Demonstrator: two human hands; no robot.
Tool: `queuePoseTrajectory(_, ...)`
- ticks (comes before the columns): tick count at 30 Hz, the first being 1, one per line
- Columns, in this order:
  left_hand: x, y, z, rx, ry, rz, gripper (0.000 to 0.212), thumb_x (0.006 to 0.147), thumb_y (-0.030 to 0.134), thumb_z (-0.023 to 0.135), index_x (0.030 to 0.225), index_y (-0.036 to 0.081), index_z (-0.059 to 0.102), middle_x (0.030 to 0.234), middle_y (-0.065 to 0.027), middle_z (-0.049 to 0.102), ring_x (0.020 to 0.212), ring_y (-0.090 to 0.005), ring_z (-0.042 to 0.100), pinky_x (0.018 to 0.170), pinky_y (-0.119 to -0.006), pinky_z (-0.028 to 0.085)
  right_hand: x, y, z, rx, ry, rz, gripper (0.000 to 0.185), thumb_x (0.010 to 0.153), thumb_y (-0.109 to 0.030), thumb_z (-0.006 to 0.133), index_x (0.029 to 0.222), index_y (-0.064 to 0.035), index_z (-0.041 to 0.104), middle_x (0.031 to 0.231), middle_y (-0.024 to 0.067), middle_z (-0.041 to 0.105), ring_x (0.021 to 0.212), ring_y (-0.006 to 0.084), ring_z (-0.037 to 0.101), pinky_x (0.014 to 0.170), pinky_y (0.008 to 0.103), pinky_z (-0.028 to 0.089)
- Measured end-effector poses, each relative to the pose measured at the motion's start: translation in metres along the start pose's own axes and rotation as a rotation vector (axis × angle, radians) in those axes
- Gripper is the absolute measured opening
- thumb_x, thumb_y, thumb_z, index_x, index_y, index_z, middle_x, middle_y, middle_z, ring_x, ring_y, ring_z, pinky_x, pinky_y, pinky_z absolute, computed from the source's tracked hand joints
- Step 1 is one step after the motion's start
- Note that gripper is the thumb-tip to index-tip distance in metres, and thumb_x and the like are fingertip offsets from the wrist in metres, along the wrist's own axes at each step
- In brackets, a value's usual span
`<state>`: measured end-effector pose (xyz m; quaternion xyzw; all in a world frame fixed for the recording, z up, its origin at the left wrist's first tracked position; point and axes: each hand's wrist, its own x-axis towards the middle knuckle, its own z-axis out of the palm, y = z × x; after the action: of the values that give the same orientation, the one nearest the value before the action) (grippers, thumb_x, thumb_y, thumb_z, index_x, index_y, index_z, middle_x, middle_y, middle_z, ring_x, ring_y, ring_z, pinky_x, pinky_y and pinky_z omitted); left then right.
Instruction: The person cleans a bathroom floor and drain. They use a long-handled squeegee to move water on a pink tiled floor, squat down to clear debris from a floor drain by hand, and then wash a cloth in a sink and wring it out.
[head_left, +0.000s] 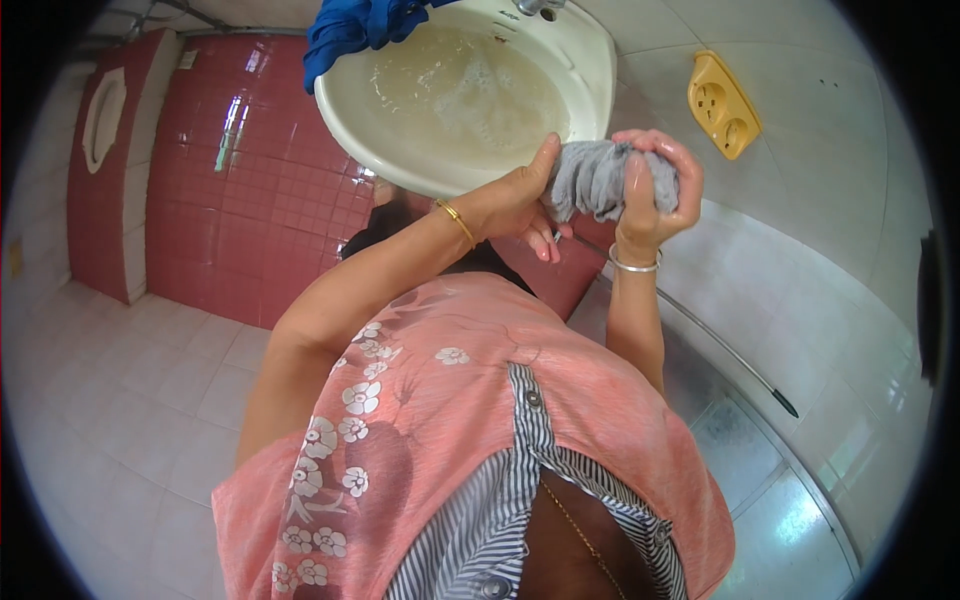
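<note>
A bunched grey cloth (589, 180) is between my hands, just past the near right rim of a white washbasin (375, 161). My right hand (664, 184), with a silver bangle at the wrist, is closed around the cloth's right end. My left hand (525, 199), with a gold bangle, lies against the left end; its thumb points up and its fingers are spread loosely below, not wrapped around the cloth. Cloudy water (450, 97) with some suds stands in the basin. A blue cloth (360, 34) hangs over the basin's left rim.
A metal tap (534, 6) sits at the basin's far edge. On the tiled wall to the right is a yellow plastic holder (724, 105). A thin rod (720, 337) with a dark tip slants along the lower right wall. Red tiles (225, 187) cover a surface at the left.
</note>
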<state>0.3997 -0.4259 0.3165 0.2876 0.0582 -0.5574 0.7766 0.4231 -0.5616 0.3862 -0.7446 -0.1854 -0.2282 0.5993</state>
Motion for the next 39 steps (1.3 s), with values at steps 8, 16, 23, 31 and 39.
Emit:
queuePoseTrajectory(8, 0.009, 0.024, 0.049, -0.447, -0.064, 0.416, 0.037, 0.087, 0.042, 0.049, 0.102, 0.008, 0.053, 0.096, -0.0067, 0.059, 0.092, -0.0172, 0.056, 0.079, -0.034, 0.048, 0.002, -0.045, -0.029, 0.074, -0.038, -0.255, 0.039, 0.071, -0.002, 0.060, 0.106, 0.0047, 0.044, 0.095, 0.0200, 0.050, 0.070, 0.0261, 0.059, 0.063, 0.0377, 0.052)
queuePoseTrajectory(16, 0.035, 0.024, 0.082, -0.714, -0.040, 0.661, 0.028, 0.082, 0.036, 0.058, 0.091, 0.010, 0.055, 0.087, -0.0039, 0.058, 0.082, -0.0171, 0.056, 0.076, -0.032, 0.047, 0.001, -0.041, -0.030, -0.003, -0.008, -0.384, 0.055, 0.076, -0.035, 0.066, 0.107, 0.0034, 0.041, 0.095, 0.0209, 0.049, 0.078, 0.0334, 0.059, 0.069, 0.0446, 0.051)
queuePoseTrajectory(23, 0.040, 0.034, 0.079, -0.477, 0.047, 0.891, 0.039, 0.077, 0.025, 0.066, 0.106, 0.009, 0.046, 0.094, -0.0031, 0.055, 0.087, -0.0132, 0.053, 0.080, -0.030, 0.043, -0.011, -0.024, -0.055, 0.386, 0.296, 0.350, 0.065, 0.074, -0.060, 0.054, 0.111, -0.0069, 0.049, 0.122, 0.0152, 0.046, 0.116, 0.0297, 0.041, 0.097, 0.0508, 0.031)
queuePoseTrajectory(31, 0.035, 0.036, 0.082, -0.129, 0.346, 1.114, 0.056, 0.068, 0.019, 0.071, 0.111, 0.006, 0.039, 0.094, -0.0048, 0.051, 0.089, -0.0113, 0.049, 0.078, -0.027, 0.044, 0.002, -0.025, -0.050, 0.888, 0.420, 0.591, 0.060, 0.076, -0.054, 0.054, 0.111, -0.0053, 0.053, 0.124, 0.0121, 0.045, 0.120, 0.0286, 0.036, 0.102, 0.0464, 0.025)
queuePoseTrajectory(39, 0.007, 0.039, 0.070, 0.266, 0.554, 1.281, 0.054, 0.064, 0.019, 0.069, 0.109, 0.006, 0.044, 0.094, -0.0078, 0.050, 0.089, -0.0157, 0.051, 0.078, -0.028, 0.043, 0.009, 0.013, -0.083, 0.751, 0.515, 0.873, 0.041, 0.076, -0.027, 0.049, 0.109, -0.0020, 0.050, 0.112, 0.0129, 0.051, 0.108, 0.0287, 0.047, 0.093, 0.0468, 0.036)
